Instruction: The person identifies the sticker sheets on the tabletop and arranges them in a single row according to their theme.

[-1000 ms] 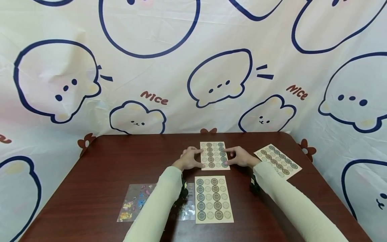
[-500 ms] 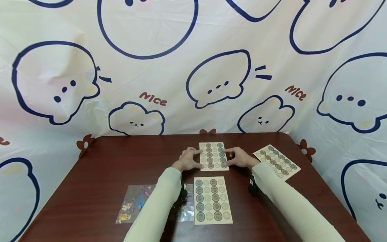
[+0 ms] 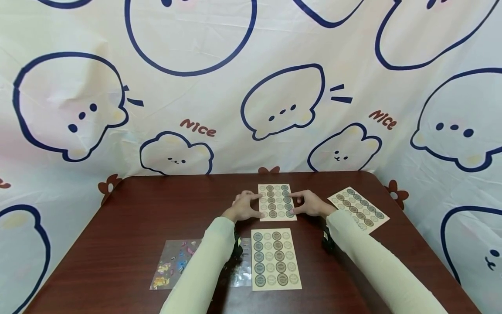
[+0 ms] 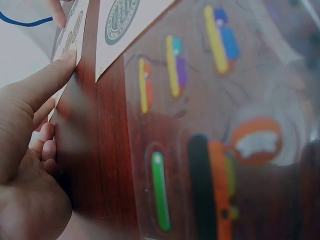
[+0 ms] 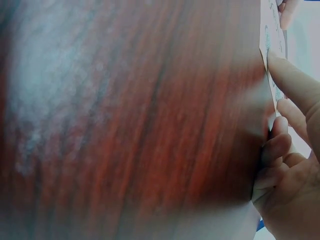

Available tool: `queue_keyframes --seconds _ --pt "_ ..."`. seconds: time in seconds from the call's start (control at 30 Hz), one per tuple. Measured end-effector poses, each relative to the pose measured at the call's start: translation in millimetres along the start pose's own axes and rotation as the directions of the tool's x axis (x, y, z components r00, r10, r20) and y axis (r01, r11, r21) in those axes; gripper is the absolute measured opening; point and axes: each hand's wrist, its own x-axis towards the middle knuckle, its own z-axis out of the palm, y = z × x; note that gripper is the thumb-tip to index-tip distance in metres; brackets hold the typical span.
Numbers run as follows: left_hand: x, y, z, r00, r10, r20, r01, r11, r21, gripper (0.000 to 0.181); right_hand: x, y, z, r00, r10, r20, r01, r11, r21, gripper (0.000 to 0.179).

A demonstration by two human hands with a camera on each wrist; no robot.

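A cream sheet of round stickers [image 3: 277, 200] lies flat toward the far side of the table. My left hand [image 3: 244, 207] is at its left side, with thumb and index fingertips spread apart along the edge. At the opposite edge, my right hand [image 3: 310, 204] touches the sheet in the same way with thumb and index finger. The left wrist view shows my left thumb [image 4: 62, 65] at the sheet's border, the other fingers bent below it. In the right wrist view, my right thumb [image 5: 287, 75] meets the sheet's edge. Nearer me lies a second sticker sheet [image 3: 276, 259], untouched.
A third sticker sheet [image 3: 358, 209] lies slanted on the right, partly covered by my right sleeve. Clear plastic sheets with colourful stickers [image 3: 174, 264] lie under my left forearm. A patterned cloth [image 3: 223, 100] hangs behind the brown table [image 3: 133, 218].
Both hands stay at the sheet's edges and the sheet keeps its place. The head view has shifted very slightly.
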Motion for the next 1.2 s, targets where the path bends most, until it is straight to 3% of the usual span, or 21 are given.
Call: queue_keyframes --seconds 0.33,1.2 --pt "0.9 -0.2 0.6 1.000 -0.025 -0.003 0.025 1.000 0.001 0.075 0.1 0.6 0.8 1.000 0.008 0.001 -0.008 1.000 -0.001 0.064" --pt "0.0 0.4 1.1 1.000 -0.021 -0.005 0.021 1.000 0.002 0.074 0.2 1.0 1.4 1.000 0.011 -0.005 -0.011 1.000 -0.010 0.064"
